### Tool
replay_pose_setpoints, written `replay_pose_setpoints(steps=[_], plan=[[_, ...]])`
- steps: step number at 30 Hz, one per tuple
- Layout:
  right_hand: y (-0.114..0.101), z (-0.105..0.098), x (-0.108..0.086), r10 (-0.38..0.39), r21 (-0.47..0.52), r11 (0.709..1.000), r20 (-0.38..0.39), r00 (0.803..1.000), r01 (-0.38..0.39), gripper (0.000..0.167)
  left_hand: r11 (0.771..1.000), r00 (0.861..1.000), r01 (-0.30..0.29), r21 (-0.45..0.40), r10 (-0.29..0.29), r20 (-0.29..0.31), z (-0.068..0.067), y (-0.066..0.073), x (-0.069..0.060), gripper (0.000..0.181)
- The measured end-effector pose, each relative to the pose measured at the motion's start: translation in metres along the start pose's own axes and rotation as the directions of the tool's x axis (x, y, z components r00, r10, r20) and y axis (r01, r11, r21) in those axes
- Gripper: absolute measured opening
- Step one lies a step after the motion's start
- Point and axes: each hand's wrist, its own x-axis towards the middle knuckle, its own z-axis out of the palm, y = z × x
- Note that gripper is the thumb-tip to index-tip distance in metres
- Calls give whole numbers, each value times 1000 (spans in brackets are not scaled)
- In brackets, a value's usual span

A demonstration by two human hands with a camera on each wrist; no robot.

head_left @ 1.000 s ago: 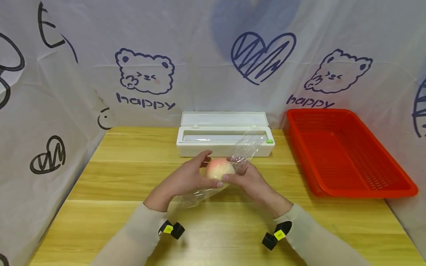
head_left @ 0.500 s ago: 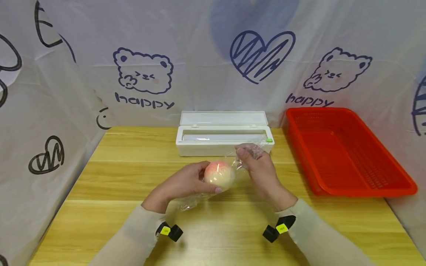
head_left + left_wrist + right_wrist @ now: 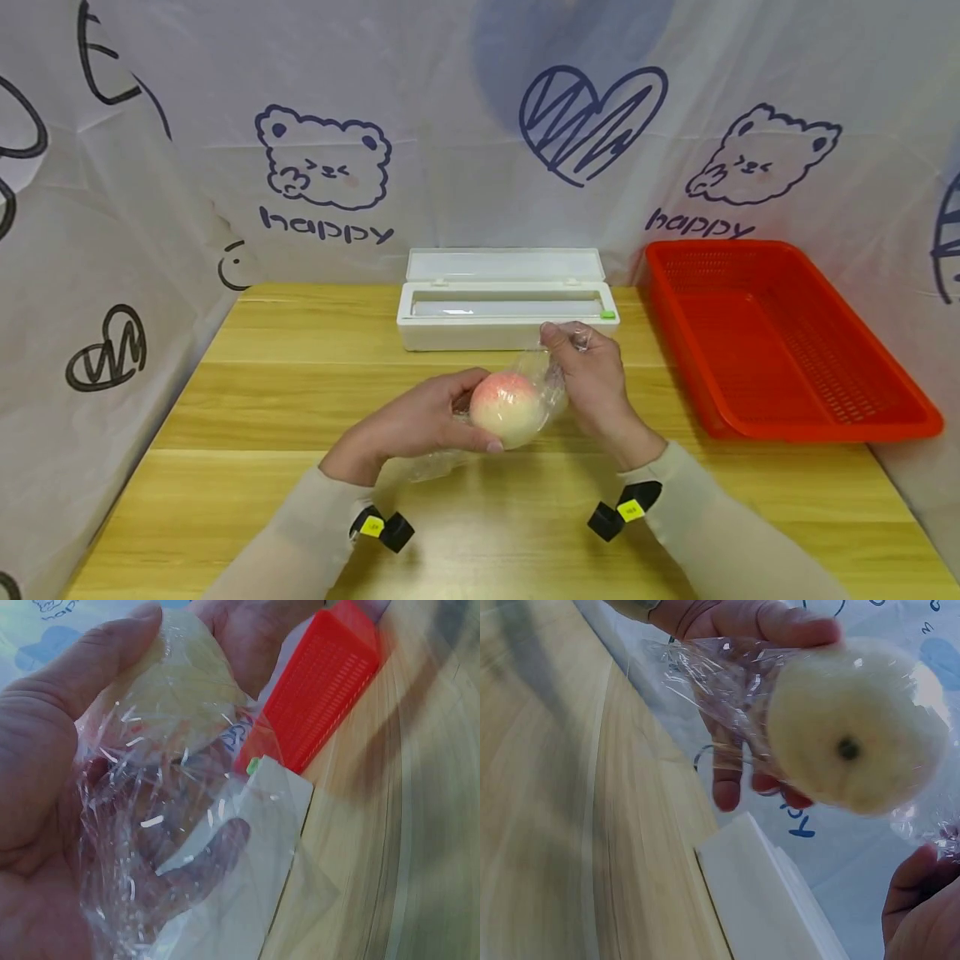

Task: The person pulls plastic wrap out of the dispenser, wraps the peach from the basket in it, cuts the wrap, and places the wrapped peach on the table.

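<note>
A pale yellow peach [image 3: 507, 410] with a pink blush is held above the table by my left hand [image 3: 420, 421], thumb on the near side and fingers behind. Clear plastic film [image 3: 142, 847] lies around the fruit, its loose crumpled part trailing over the left palm. On the other side, my right hand [image 3: 596, 379] pinches a gathered end of the film between thumb and fingers, apart from the peach. The right wrist view shows a dark spot on the underside of the peach [image 3: 855, 727], seen through the film.
Behind the hands stands a white cling film box [image 3: 510, 336], lid raised, with a roll inside and a green slider [image 3: 607, 315] at its right. A red plastic basket [image 3: 757, 350] is on the right of the wooden table [image 3: 262, 400]. Printed white cloth hangs behind.
My right hand has left the peach and moved up and right, drawing the film end with it. My left hand keeps hold of the peach, which has shifted slightly down and right.
</note>
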Motion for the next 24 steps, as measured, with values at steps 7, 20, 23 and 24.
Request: replay_pose_setpoints(steps=[7,20,23,24], plan=[[6,6,-4,71,13,997,87,994,-73,20,997,997,-73,-8,73,28,4,3,-1,69],[10,7,-11,235,-13,970,277,932,-241,24,995,996,-93,42,94,-10,8,5,2,79],[9,6,-10,262,-9,963,280,923,-271,22,996,996,-85,2,85,-25,9,5,3,77],[9,6,-10,269,-5,960,291,918,-280,22,996,996,-86,-1,86,-27,9,5,3,75]])
